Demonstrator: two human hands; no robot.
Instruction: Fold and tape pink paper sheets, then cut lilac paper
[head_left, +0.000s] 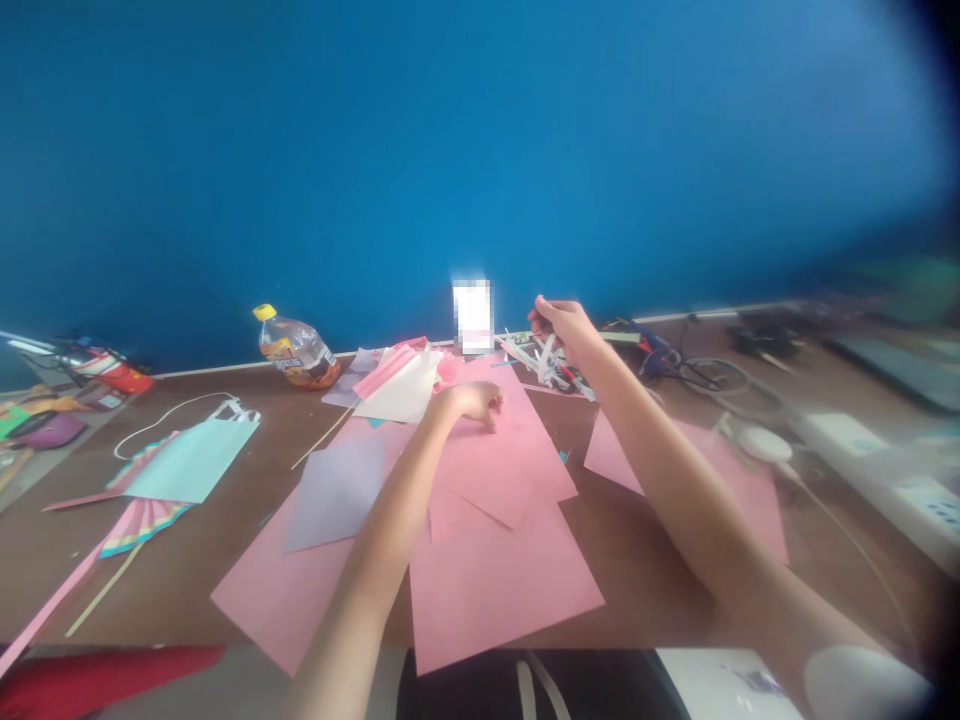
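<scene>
My left hand is over the pink paper sheets, its fingers loosely curled and apart from the thumb, with nothing visible in them. Farther back and to the right, my right hand is raised with its fingers closed in a pinch. What it holds, if anything, cannot be made out. Just below it lies a heap of white paper strips. Several pink sheets overlap in front of me, with a lilac sheet on top at the left. My right forearm passes above another pink sheet.
A bottle with a yellow cap stands at the back left. Near it are a cream sheet and folded pink paper. Farther left lie a light-blue sheet and a pleated paper fan. A white cable and power strip are at right.
</scene>
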